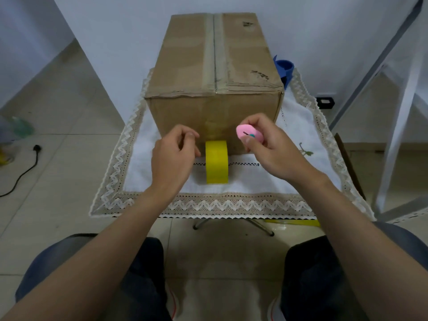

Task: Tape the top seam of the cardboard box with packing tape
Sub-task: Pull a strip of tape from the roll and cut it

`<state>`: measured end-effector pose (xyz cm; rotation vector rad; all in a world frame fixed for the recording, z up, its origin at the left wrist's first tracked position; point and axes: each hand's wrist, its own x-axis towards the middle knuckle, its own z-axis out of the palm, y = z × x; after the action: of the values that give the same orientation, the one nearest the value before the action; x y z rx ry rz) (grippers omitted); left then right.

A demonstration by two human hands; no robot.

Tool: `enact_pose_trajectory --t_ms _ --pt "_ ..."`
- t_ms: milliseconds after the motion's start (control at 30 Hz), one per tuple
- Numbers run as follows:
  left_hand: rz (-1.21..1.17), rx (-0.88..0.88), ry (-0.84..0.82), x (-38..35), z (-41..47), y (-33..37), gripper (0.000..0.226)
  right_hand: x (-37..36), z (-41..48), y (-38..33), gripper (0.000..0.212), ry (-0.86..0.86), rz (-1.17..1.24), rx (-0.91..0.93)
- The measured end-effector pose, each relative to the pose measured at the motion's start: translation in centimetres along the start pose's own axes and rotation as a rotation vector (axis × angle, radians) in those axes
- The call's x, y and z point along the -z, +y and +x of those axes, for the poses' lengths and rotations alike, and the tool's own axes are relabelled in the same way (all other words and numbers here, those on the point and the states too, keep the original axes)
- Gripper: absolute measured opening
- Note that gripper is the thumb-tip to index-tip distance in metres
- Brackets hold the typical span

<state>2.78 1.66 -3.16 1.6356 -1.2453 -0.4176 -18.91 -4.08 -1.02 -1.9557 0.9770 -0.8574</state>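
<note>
head view, taping in its late stage. the cardboard box (215, 105) stands on the cloth-covered bench (254, 181), and a pale, glossy strip of tape (209, 54) lies along the top seam (215, 42) from the far edge to the near edge, then turns down the near face. i judge the seam itself covered. what is left appears to be cutting the strip free and pressing its end flat. whether the strip joins the roll i cannot tell.

the yellow tape roll (217, 162) stands on its edge on the bench, just in front of the box's near face and below the seam line. it sits between my two hands.

my left hand (173, 158) is at the roll's left side, fingers curled, thumb near the box face. whether it pinches tape or holds nothing, i cannot tell. my right hand (271, 154) is right of the roll, close to the box face, and grips a small pink cutter (249, 133) between thumb and fingers.

a blue object (284, 67) shows behind the box's right side.
</note>
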Motion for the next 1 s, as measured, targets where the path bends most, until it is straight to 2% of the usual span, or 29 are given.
enact_pose_trajectory --t_ms 100,200,367,467,667,867,1000 --pt "-0.043 0.061 -0.053 -0.8 -0.1 0.0 0.02 -0.6 0.7 0.1 0.016 -0.095 -0.111 0.055" --pt "-0.05 0.12 -0.125 -1.6 0.1 0.3 0.029 -0.8 1.1 0.7 0.024 -0.119 -0.152 0.066" --pt "-0.135 0.203 -0.289 -2.3 0.1 0.7 0.017 -0.8 1.5 1.9 0.024 -0.098 -0.157 0.09" --pt "-0.234 0.252 -0.324 -2.1 0.0 0.8 0.013 -0.8 1.9 1.9 0.019 -0.08 -0.176 0.127" --pt "-0.388 0.353 -0.409 -1.5 -0.9 1.1 0.028 -0.7 1.9 1.3 0.01 0.009 -0.248 0.174" --pt "-0.417 0.29 -0.425 -1.5 -1.5 0.4 0.044 -0.9 1.5 0.4 0.008 -0.061 -0.31 0.187" --pt "-0.434 0.27 -0.412 -1.4 -1.6 0.3 0.046 -1.4 1.7 -0.1 0.01 -0.06 -0.365 0.235"
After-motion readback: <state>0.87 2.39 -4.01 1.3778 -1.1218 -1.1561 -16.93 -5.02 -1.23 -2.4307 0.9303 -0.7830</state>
